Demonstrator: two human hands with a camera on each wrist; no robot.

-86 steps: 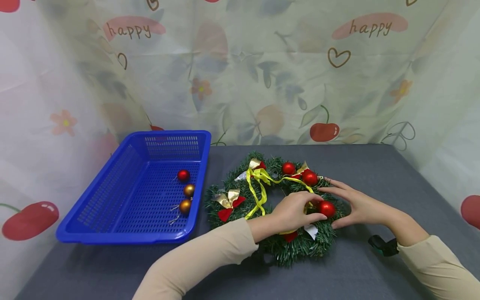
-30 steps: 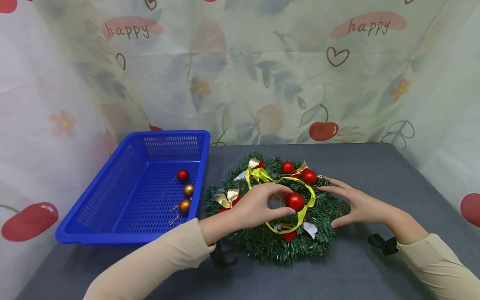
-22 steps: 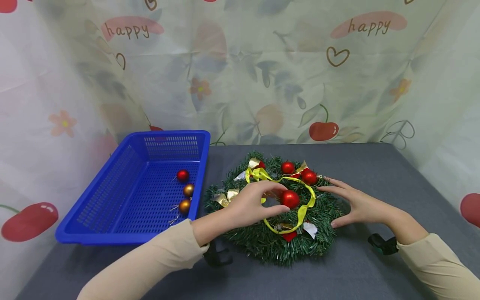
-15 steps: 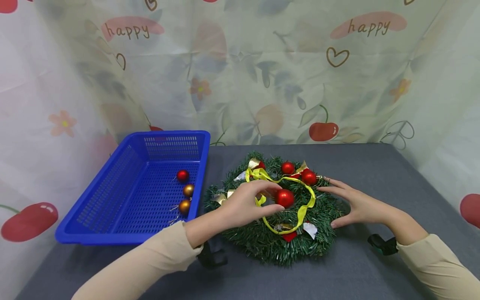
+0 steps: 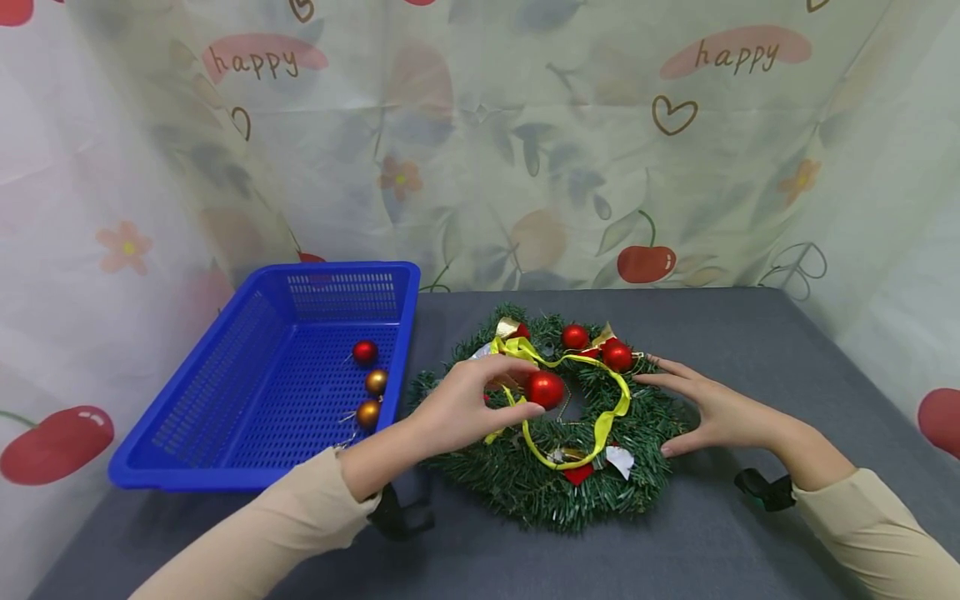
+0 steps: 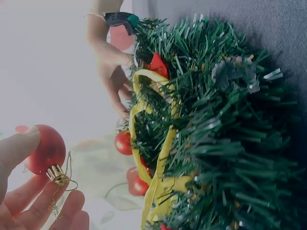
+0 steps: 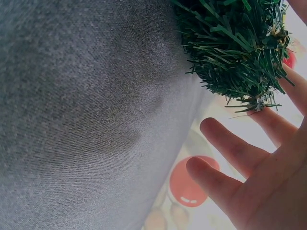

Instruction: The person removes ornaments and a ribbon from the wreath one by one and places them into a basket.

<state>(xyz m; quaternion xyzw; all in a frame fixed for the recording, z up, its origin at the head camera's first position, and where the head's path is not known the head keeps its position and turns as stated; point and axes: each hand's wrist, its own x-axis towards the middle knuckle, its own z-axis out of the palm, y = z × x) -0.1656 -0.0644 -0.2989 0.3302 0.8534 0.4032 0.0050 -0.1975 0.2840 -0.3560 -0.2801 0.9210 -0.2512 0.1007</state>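
My left hand [image 5: 461,402] pinches a shiny red Christmas bauble [image 5: 545,389] between thumb and fingers, over the left part of the wreath's opening. In the left wrist view the bauble's gold cap and thin hanging loop [image 6: 58,177] dangle toward the curled lower fingers. The green wreath [image 5: 555,504] lies on the table, with a yellow ribbon [image 5: 622,404] strung across it, bows and two red baubles [image 5: 575,337] at its far side. At the wreath's right edge my right hand [image 5: 723,410] is spread; in the right wrist view its relaxed fingers [image 7: 235,148] are beside the greenery.
A blue perforated basket [image 5: 225,479] stands at the left of the grey table [image 5: 712,533]. Inside, along its right wall, lie a red bauble [image 5: 365,352] and two gold baubles [image 5: 377,382]. A printed curtain [image 5: 480,167] closes off the back.
My left hand has drawn the red bauble leftward, from the wreath's right side to over its left part. The right hand stays at the wreath's right edge.
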